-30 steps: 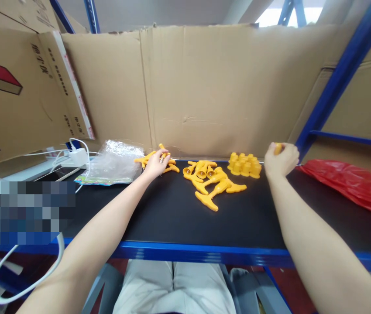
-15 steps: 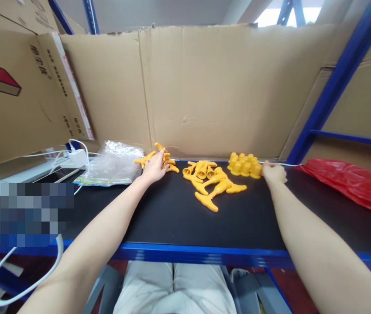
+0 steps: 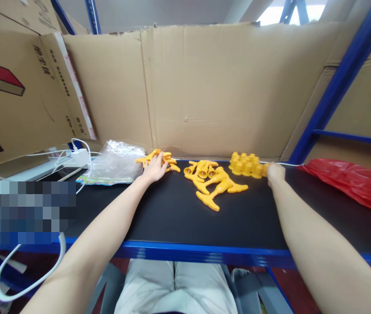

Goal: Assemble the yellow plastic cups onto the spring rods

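Note:
My left hand (image 3: 155, 169) lies on a small pile of yellow plastic handle-shaped parts (image 3: 159, 157) at the back of the black shelf top (image 3: 172, 213); its fingers curl over them. My right hand (image 3: 275, 172) rests at the right end of a cluster of short yellow caps (image 3: 246, 164), its fingers closed around one yellow cap (image 3: 265, 169) that it sets against the cluster. Between the hands lies a heap of yellow bell-mouthed pieces (image 3: 210, 179).
A clear plastic bag (image 3: 115, 162) lies left of the parts, with a white charger and cables (image 3: 77, 157) beyond it. A red plastic bag (image 3: 352, 183) sits at the right. Cardboard sheets (image 3: 218, 87) wall the back; a blue upright (image 3: 339, 83) stands at right.
My right hand, raised with a yellow cap a second ago, has come down to the shelf beside the cap cluster. My left hand has stayed on the handle pile, shifting slightly.

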{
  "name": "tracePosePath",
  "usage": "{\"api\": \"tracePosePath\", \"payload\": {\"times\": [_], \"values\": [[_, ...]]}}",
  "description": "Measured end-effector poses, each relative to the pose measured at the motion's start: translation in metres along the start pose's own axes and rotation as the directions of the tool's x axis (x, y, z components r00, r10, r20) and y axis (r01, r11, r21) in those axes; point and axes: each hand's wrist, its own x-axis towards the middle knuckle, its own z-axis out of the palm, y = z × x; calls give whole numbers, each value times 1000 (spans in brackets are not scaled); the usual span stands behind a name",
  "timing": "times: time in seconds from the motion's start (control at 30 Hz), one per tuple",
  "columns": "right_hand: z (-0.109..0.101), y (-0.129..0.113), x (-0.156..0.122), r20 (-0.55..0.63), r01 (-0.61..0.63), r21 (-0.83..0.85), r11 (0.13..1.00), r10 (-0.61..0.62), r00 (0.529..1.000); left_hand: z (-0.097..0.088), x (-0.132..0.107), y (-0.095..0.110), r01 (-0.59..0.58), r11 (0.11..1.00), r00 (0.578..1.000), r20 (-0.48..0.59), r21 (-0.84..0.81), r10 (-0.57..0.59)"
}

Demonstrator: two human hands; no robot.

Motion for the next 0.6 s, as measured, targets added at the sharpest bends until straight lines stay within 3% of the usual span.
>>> {"api": "tracePosePath", "payload": {"times": [0.1,0.2,0.47,0.6], "values": [[-2,0,0,15,-98,37,995,97,995,0,-1,1,-3,1000,998,-57,28,5],[-6,-2,-2,8,-113,58,992,113,994,0,-2,0,-10,999,994,-105,51,15],[-19,-18,-11,-114,12,61,998,-5,993,4,-1,-1,-82,997,982,-170,-7,80],[-19,-21,-12,-146,70,65,995,-60,987,6,0,0,-59,998,985,-165,-25,54]]}}
